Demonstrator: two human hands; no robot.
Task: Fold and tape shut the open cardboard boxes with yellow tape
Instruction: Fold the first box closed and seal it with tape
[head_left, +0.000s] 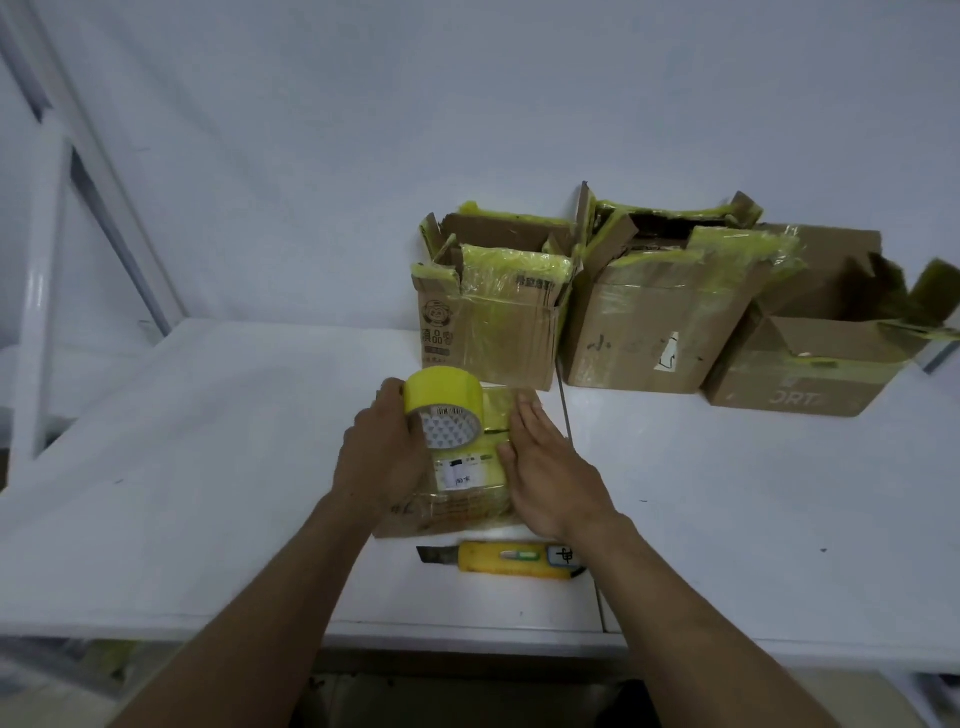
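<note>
Left hand (382, 452) had its grip curled round the tape roll (441, 397), over a small box (467, 493) on the worktop (208, 467). Right hand (550, 467) pressed flat on that box, grip open. Three open boxes (660, 312) stood behind.

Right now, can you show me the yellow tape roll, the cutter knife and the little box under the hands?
yellow tape roll (441, 387): head view, on its yellow outer band.
cutter knife (511, 560): head view, middle of its yellow handle.
little box (467, 475): head view, on the label on its top.
</note>
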